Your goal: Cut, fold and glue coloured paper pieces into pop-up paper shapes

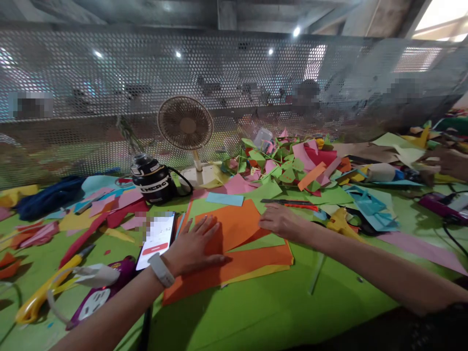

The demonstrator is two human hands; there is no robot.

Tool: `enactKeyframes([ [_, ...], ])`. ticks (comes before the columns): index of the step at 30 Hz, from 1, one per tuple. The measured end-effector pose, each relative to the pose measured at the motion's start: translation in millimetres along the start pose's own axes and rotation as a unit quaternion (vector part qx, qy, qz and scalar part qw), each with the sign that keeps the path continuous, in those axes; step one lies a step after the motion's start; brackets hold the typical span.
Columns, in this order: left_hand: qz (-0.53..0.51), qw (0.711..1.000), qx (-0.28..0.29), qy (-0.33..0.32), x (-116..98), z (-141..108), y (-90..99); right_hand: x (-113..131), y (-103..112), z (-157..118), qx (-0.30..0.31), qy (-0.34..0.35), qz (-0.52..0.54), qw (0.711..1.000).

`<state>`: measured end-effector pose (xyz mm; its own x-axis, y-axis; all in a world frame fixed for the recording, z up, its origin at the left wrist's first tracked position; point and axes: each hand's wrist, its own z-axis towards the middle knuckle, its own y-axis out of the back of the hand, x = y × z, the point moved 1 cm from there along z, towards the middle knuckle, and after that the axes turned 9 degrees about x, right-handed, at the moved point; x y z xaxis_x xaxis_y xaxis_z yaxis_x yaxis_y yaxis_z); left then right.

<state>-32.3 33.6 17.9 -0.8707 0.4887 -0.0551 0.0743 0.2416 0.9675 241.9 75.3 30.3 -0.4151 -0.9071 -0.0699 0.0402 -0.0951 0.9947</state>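
Observation:
My left hand (200, 246) lies flat with fingers spread on an orange sheet (241, 222), pressing it against the green table. At that sheet's right edge, the closed fingers of my right hand (278, 219) grip it; their tips are partly hidden. Below the sheet, a long orange strip (256, 258) rests over a yellow piece (261, 274). A dark and red cutter-like tool (292, 204) lies just beyond my right hand. Left of my left hand is a lit phone (157, 239), and a small light blue strip (224, 199) sits behind the orange sheet.
A black jug (151, 180) and a fan (186, 124) stand at the back, before a perforated metal screen (226, 73). Colourful scraps (285, 163) are heaped behind. Yellow glue guns (341, 222) lie on both sides, with a purple power strip (97, 292) at left.

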Motion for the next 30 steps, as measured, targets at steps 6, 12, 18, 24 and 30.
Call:
enactKeyframes([
  [6,-0.038,0.992,-0.097,-0.069,-46.8,-8.0,-7.3,40.2,11.3,-13.6,-0.127,-0.009,-0.017,0.992],
  [12,-0.105,0.979,-0.126,-0.119,-48.6,-20.5,-18.3,43.9,-7.1,-23.5,-0.151,-0.079,0.107,0.980],
  [18,-0.265,0.946,-0.175,-0.074,-40.2,-27.0,-22.2,31.9,-18.6,-20.7,-0.089,-0.124,0.252,0.956],
  [24,-0.266,0.946,-0.188,0.006,-38.9,-18.5,-21.7,38.5,-14.8,-10.4,-0.057,-0.191,0.274,0.941],
  [30,-0.228,0.956,-0.178,0.044,-33.1,-13.5,-21.7,52.0,-21.0,-10.5,-0.086,-0.086,0.097,0.988],
])
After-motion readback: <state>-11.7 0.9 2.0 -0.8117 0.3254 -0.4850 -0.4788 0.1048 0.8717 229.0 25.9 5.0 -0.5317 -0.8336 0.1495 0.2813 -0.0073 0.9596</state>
